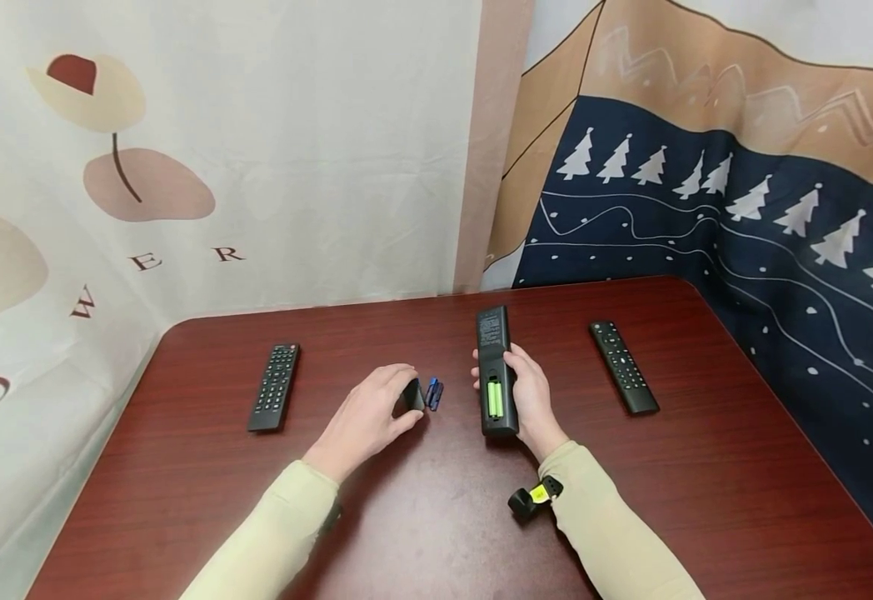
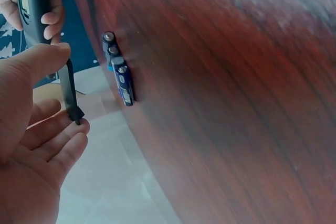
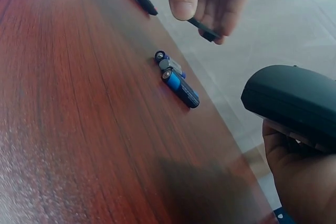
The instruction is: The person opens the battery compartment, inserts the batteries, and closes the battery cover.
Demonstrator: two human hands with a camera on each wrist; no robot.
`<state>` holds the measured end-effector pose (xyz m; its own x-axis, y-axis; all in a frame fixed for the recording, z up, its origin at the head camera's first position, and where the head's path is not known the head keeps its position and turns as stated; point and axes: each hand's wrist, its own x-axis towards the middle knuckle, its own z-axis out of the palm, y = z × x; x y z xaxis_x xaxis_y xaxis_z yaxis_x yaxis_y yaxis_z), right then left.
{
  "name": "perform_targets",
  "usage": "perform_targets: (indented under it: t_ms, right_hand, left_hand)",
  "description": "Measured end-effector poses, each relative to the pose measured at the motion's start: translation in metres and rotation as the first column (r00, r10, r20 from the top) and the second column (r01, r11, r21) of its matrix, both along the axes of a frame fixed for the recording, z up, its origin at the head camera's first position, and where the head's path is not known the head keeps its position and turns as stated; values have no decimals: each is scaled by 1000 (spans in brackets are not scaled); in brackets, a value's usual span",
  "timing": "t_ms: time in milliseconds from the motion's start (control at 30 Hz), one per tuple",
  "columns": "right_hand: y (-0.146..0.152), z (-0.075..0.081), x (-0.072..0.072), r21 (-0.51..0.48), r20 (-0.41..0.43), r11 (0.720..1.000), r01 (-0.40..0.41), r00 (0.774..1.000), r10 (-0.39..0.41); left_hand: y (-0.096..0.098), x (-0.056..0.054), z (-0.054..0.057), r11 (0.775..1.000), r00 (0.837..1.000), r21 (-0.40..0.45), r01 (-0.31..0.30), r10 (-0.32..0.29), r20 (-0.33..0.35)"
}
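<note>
My left hand (image 1: 365, 421) pinches a small black battery cover (image 2: 68, 90) between thumb and fingertips, above the table. Beside it, blue batteries (image 1: 434, 394) lie close together on the wood; the right wrist view shows them bunched, one battery (image 3: 181, 88) in front. With my right hand (image 1: 534, 400) I grip a black remote control (image 1: 492, 333), its back turned toward the head camera. Its battery compartment is uncovered, and green batteries (image 1: 495, 400) sit inside. The cover and the remote are apart. In the right wrist view, the remote's end hides part of the gripping hand.
One black remote (image 1: 275, 388) lies buttons up on the left of the reddish-brown table (image 1: 182, 483). Another remote (image 1: 623, 367) lies buttons up on the right. Printed curtains (image 1: 331, 167) hang behind the table's far edge and along its right side.
</note>
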<state>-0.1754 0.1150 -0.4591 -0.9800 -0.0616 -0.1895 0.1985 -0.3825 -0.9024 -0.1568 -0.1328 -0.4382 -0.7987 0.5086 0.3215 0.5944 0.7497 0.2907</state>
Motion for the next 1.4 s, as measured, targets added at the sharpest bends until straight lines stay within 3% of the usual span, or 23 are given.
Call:
perform_targets:
  t_ms: [367,700,1200,1400]
  right_hand:
    - [-1,-2,0,-8,-6,1000,-9,1000,9]
    - [-4,-3,-1,-29,-20,1000,-7,1000,6]
    - [-6,-4,0,18,-31,1000,-13,999,14]
    - [-8,-3,0,-25,-11,999,-25,1000,25]
  left_hand:
    - [13,3,0,995,995,60,84,-80,-68]
    - [23,6,0,989,988,78,123,-115,-102]
    - [39,7,3,985,987,105,139,-129,-97]
    - [43,7,3,983,985,106,148,-136,-110]
